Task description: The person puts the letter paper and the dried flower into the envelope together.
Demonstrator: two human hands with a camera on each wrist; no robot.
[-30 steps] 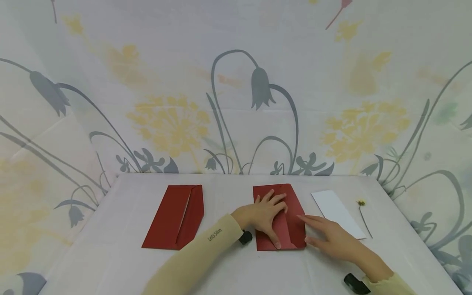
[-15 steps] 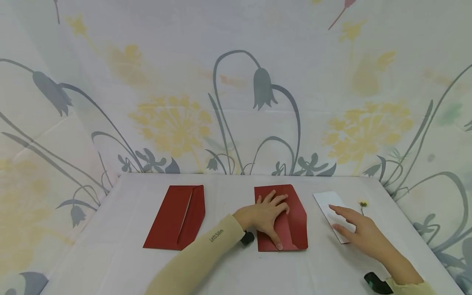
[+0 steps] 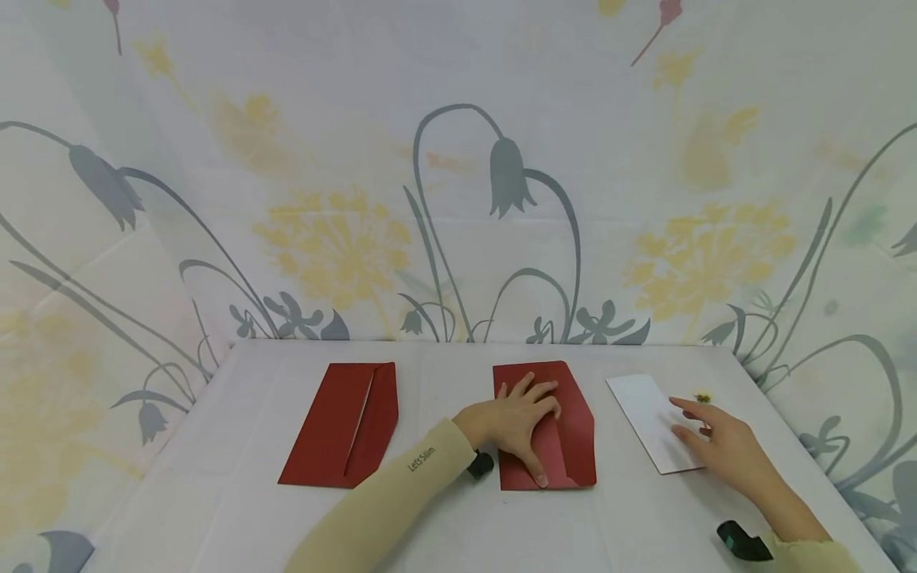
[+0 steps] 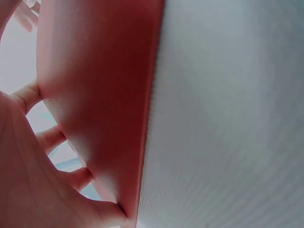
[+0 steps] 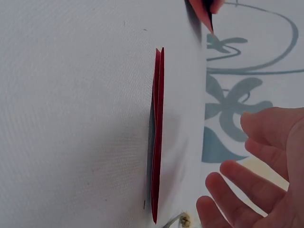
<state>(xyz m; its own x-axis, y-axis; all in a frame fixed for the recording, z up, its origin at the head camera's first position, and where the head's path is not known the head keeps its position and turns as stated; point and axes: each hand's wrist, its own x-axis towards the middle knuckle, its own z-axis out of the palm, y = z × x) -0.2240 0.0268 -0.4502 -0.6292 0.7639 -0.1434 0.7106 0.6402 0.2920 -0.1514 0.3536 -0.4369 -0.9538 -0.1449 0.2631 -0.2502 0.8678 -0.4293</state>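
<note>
My left hand rests with spread fingers on the red envelope right of the table's middle, thumb near its front edge. In the left wrist view, its fingertips touch the red paper. My right hand hangs over the right edge of a white card, fingers loosely bent with nothing between them. Just beyond it shows the yellow head of a small flower, its stem hidden by the hand. The right wrist view shows the right hand beside a thin red-edged folded piece seen edge-on.
Another red envelope lies at left, its flap side turned right. A white cloth covers the table, and a flower-patterned curtain rises behind its back edge. Dark wrist cameras sit at both wrists.
My right hand has left the envelope's right edge and moved right, across the white card toward the flower. My left hand stays on the envelope.
</note>
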